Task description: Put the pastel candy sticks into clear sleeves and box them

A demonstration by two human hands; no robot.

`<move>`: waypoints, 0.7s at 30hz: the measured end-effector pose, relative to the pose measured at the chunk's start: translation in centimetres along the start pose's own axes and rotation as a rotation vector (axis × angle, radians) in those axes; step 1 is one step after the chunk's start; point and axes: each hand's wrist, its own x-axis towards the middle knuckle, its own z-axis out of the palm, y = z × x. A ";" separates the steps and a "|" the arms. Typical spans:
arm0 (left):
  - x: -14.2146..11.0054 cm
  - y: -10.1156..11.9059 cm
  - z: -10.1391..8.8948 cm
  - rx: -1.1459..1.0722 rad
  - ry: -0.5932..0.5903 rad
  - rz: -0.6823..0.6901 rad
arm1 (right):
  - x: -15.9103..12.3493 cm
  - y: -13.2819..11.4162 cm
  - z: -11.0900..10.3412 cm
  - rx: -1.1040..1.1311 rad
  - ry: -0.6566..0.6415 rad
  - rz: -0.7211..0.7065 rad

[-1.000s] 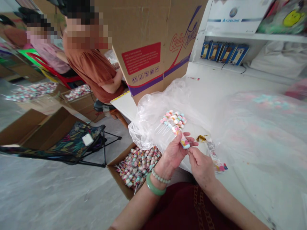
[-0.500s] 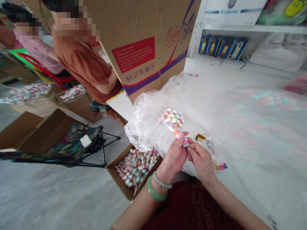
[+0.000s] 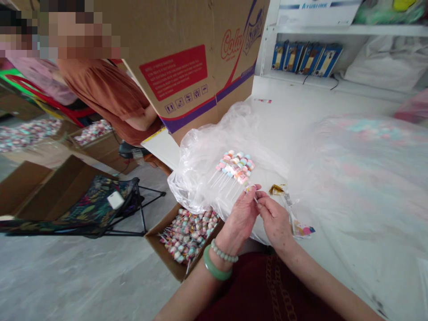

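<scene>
Close together over the table's front edge, both hands work on one wrapped marshmallow skewer [image 3: 250,189], mostly covered by fingers. My left hand [image 3: 244,213] is closed round its wrapped upper part. With thumb and fingertips, my right hand [image 3: 273,217] pinches at the white stick end. Just beyond them, several marshmallow skewers [image 3: 236,166] in pink, white and blue lie side by side on a clear plastic bag [image 3: 194,156], sticks toward me. Gold twist ties [image 3: 277,190] and printed wrappers [image 3: 303,229] lie right of my right hand.
Below the table's left edge stands a carton [image 3: 160,249] of wrapped skewers. A folding stool [image 3: 100,196] bears a white phone-like object [image 3: 115,200]. A tall cardboard box [image 3: 187,67] stands behind the bag; a co-worker [image 3: 103,89] sits beyond it. A large filled plastic bag [image 3: 361,178] covers the right side.
The wrapped skewer has turned in my hands, and its stick now shows between my fingers. My right hand has shifted slightly toward the stick end. The view has swung a little right.
</scene>
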 end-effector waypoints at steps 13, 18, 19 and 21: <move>1.8 5.5 -1.3 -0.141 0.065 0.109 | -0.1 1.2 -1.5 0.710 -0.404 0.461; 1.4 4.3 -0.8 -0.162 -0.133 0.151 | 0.6 1.9 -1.1 1.253 -0.740 0.729; 1.3 4.1 -0.7 -0.157 -0.160 0.141 | 0.6 2.0 -0.9 1.329 -0.787 0.768; 1.2 3.9 -0.4 -0.157 -0.182 0.101 | 0.4 2.0 -0.6 1.435 -0.830 0.813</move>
